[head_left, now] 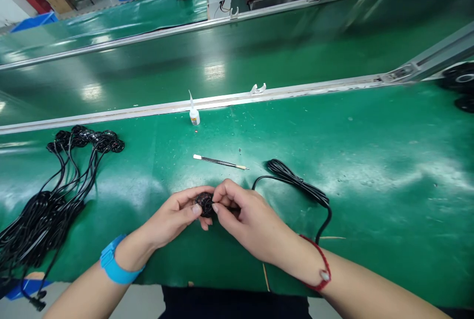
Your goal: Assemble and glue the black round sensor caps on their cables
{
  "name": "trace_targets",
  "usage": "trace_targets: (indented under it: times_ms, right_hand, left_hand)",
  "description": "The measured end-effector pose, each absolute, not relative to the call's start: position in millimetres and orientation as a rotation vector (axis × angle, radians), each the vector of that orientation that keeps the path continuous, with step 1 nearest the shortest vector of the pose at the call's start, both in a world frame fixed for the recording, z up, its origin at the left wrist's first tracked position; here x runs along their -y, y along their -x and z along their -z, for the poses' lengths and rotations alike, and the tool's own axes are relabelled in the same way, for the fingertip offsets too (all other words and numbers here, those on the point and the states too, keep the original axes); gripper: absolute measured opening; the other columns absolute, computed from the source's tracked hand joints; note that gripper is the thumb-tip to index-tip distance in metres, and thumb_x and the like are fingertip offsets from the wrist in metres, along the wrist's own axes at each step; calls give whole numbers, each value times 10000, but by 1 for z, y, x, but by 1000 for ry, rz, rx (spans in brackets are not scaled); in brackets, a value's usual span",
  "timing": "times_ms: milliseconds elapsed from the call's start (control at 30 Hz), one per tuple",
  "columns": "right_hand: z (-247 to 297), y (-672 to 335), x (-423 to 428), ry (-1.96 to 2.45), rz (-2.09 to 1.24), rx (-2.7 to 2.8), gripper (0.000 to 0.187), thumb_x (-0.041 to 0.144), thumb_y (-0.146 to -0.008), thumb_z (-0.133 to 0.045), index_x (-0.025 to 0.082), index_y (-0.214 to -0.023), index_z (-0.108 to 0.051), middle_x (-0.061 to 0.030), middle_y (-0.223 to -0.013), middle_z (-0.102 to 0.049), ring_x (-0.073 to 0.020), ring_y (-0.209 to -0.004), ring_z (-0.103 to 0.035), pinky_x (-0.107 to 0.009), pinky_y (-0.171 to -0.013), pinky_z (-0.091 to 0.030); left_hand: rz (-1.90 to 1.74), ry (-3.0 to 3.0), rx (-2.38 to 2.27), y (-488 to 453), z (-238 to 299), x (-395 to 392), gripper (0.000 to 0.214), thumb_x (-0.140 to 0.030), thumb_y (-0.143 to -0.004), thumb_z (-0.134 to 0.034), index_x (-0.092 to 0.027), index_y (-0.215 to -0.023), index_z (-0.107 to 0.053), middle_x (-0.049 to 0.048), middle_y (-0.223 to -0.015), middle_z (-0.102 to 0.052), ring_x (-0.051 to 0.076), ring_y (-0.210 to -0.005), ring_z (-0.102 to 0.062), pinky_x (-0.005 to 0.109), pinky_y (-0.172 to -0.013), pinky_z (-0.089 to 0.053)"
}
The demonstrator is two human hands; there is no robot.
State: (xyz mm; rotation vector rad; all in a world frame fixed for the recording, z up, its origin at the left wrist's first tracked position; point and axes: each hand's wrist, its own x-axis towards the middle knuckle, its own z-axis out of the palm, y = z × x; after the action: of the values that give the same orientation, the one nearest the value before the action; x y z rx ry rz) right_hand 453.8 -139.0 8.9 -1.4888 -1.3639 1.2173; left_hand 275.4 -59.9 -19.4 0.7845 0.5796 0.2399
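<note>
Near the front edge of the green work surface, my left hand is closed around a small round black part that looks like a wound bundle of thin wires. Thumb and fingertips of my right hand pinch at the right side of the same part. What exactly those fingertips grip is too small to make out. To the right lies a coiled black cable, one end running toward my right hand. A thin pen-like tool with a white end rests just beyond my hands.
A small white bottle with a thin nozzle stands by the metal rail. Several black cables with round ends lie bundled at the left. Black round parts sit at the far right. A white clip is on the rail.
</note>
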Motion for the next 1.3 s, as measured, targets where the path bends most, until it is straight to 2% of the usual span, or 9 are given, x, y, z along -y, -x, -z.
trace_targets:
  times_ms: [100, 200, 300, 700, 833, 933, 1000, 1167, 1300]
  right_hand:
    - [-7, -453, 142, 1496, -1061, 1483, 120, 126, -891, -456, 210, -855, -534, 22, -699, -651, -112, -560, -547, -223, -521, -381]
    - [-4, -453, 143, 1438, -896, 1572, 169, 136, -911, -443, 201, -922, -599, -12, -798, -676, -133, -670, -605, -237, -601, -433]
    - [-2, -454, 143, 1391, -792, 1652, 220, 119, -921, -429, 192, -957, -633, -15, -781, -667, -136, -678, -602, -241, -624, -438]
    - [-12, -455, 144, 1442, -284, 2071, 259, 138, -917, -404, 165, -770, -615, -39, -682, -602, -168, -562, -498, -300, -520, -328]
    - [-8, -459, 143, 1443, -417, 2046, 234, 105, -894, -408, 155, -939, -632, -57, -792, -659, -193, -676, -575, -303, -594, -402]
    - [-5, -465, 142, 1441, -634, 1936, 278, 71, -892, -392, 181, -1037, -603, -51, -874, -686, -176, -737, -620, -280, -649, -443]
    - [-4, -468, 141, 1462, -769, 1842, 243, 81, -909, -407, 180, -1066, -562, -49, -905, -697, -167, -748, -644, -268, -642, -454]
    - [-3, -471, 138, 1526, -895, 1752, 114, 112, -913, -484, 201, -910, -555, 9, -750, -669, -134, -607, -608, -239, -560, -422]
    - [-1, -472, 135, 1456, -796, 1792, 148, 124, -928, -479, 200, -907, -605, -16, -819, -677, -147, -715, -628, -253, -651, -457]
  left_hand:
    - [-240, -719, -573, -274, 21, 60, 384, -309, -827, -717, -206, -1194, -670, 76, -937, -681, 148, -773, -640, 250, -682, -503]
    - [-240, -679, -568, -274, 20, 60, 378, -307, -825, -719, -196, -1184, -678, 75, -893, -684, 144, -745, -644, 239, -660, -506]
    - [-227, -657, -562, -275, 18, 59, 375, -315, -822, -721, -183, -1171, -687, 71, -850, -683, 130, -698, -638, 230, -641, -508]
    - [-170, -654, -584, -276, 20, 61, 383, -340, -817, -723, -170, -1159, -694, 58, -777, -670, 126, -644, -631, 226, -599, -506]
    - [-223, -706, -626, -276, 22, 59, 388, -337, -828, -712, -174, -1180, -681, 64, -785, -677, 129, -667, -626, 231, -627, -500]
    - [-255, -741, -632, -276, 22, 58, 402, -339, -830, -710, -179, -1196, -670, 69, -798, -681, 139, -691, -626, 240, -642, -497]
    - [-264, -756, -628, -275, 22, 58, 407, -338, -824, -716, -182, -1197, -667, 76, -830, -682, 146, -706, -626, 245, -640, -494]
    - [-264, -777, -636, -274, 21, 57, 410, -343, -826, -711, -175, -1196, -660, 84, -843, -672, 154, -705, -616, 266, -637, -492]
    - [-263, -782, -646, -274, 22, 57, 411, -366, -810, -723, -169, -1166, -670, 81, -845, -664, 148, -686, -614, 262, -619, -489]
